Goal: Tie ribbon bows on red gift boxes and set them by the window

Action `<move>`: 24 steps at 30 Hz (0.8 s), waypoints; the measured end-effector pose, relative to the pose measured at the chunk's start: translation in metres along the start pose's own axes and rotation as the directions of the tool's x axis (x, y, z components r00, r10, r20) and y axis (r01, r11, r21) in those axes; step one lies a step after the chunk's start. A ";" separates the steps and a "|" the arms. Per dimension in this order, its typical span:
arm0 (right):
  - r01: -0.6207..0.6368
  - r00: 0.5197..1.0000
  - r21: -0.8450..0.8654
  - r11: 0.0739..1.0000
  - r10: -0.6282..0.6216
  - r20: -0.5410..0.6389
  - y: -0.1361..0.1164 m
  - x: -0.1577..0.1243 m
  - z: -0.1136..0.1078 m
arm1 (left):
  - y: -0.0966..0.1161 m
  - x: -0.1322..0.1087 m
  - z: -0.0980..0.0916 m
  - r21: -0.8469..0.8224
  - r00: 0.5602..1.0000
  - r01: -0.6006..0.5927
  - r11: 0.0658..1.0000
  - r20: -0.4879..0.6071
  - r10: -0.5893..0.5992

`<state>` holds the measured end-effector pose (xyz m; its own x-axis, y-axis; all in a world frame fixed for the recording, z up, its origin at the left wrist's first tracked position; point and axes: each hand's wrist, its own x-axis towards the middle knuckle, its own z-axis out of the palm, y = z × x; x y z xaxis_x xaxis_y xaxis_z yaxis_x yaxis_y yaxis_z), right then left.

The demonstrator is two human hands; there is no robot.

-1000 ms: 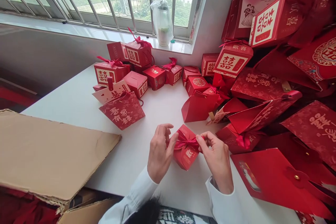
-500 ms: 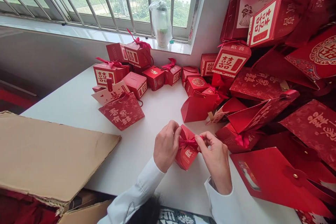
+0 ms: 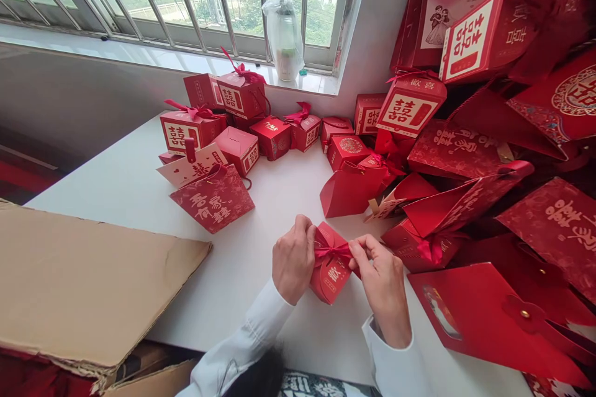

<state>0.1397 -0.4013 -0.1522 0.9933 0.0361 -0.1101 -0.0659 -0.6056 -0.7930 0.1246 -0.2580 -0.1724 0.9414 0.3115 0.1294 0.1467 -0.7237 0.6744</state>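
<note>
On the white table [image 3: 279,192], just in front of me, I hold a red paper favour box [image 3: 331,279] up between my two hands, tilted on one corner, with a gold character printed on its face. I can't tell whether its lower corner touches the tabletop. My left hand [image 3: 293,263] cups the box's left side, its fingers curled and pressed against the paper. My right hand [image 3: 379,291] sits at the box's right side, thumb and forefinger pinched together on the end of a red satin ribbon [image 3: 331,252], which is tied in a bow across the top of the box. White shirt cuffs [image 3: 388,356] show at both my wrists.

To my near left lies a sheet of brown corrugated cardboard [image 3: 88,276], well apart from my hands. Beyond the box, toward the far left, a cluster of small red favour boxes [image 3: 237,149] stands on the table, some tied with ribbon, beside a printed red bag [image 3: 212,198]. To my right, large red gift bags [image 3: 465,310] are heaped up close by my right hand. On the far windowsill [image 3: 139,43] stands a bottle wrapped in clear plastic [image 3: 284,37].
</note>
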 end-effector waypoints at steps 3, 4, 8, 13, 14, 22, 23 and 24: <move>-0.015 1.000 0.002 1.000 0.015 0.004 -0.001 -0.001 0.001 | -0.001 0.000 0.000 -0.016 1.000 0.016 1.000 0.007 -0.016; -0.016 1.000 0.000 1.000 0.016 0.006 -0.002 -0.001 0.001 | -0.001 0.000 0.000 -0.021 1.000 0.021 1.000 0.009 -0.021; -0.019 1.000 -0.010 1.000 0.019 0.013 -0.003 -0.001 0.002 | -0.002 0.000 0.000 -0.033 0.999 0.035 0.999 0.009 -0.034; -0.010 1.000 -0.021 1.000 0.010 0.001 -0.001 -0.001 0.002 | -0.001 0.001 0.000 -0.045 0.999 0.042 0.998 0.009 -0.042; -0.005 1.000 -0.021 1.000 0.005 -0.004 0.000 -0.001 0.002 | -0.001 0.001 -0.001 -0.054 0.999 0.042 0.998 0.010 -0.042; 0.010 1.000 0.110 0.994 -0.013 0.027 0.003 0.000 -0.002 | -0.006 -0.002 -0.019 -0.099 0.973 -0.202 0.974 -0.129 0.189; 0.015 0.999 0.129 0.992 -0.020 0.036 0.004 0.000 -0.003 | -0.005 -0.004 -0.021 -0.080 0.948 -0.292 0.953 -0.158 0.277; 0.021 0.999 0.149 0.989 -0.028 0.045 0.005 0.001 -0.004 | -0.004 -0.005 -0.021 -0.062 0.921 -0.368 0.928 -0.164 0.354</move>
<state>0.1406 -0.4074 -0.1541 0.9894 0.0886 -0.1149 -0.0588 -0.4797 -0.8755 0.1127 -0.2437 -0.1607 0.8690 0.1313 0.4771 -0.2291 -0.7478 0.6231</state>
